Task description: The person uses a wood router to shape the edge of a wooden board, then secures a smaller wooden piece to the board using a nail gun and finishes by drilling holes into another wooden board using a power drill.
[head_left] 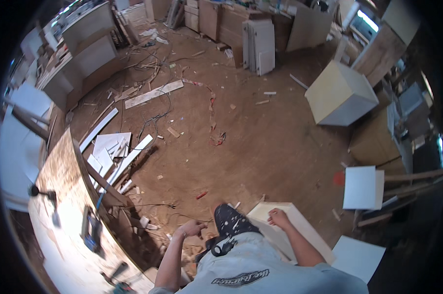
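Observation:
My left hand [192, 229] hangs over the floor beside my dark, paint-spotted trouser leg [231, 219], its fingers loosely apart and nothing in them. Against my right side stands a pale wooden box-like piece [299, 228] with a light rim. Over its near face is my right hand [278, 218], fingers curled closed. Whether it grips anything small cannot be made out. To my left, a plywood-topped workbench [59, 171] carries a dark blue power tool [91, 229], a green-bodied tool [121, 284] and a black-handled tool [45, 193].
White offcuts [108, 152] and a long board [154, 94] litter the brown floor at left, with cables [155, 117] among them. A pale cabinet box [339, 95] stands at right, white panels [362, 187] below it. Upright boards [259, 47] stand at the back.

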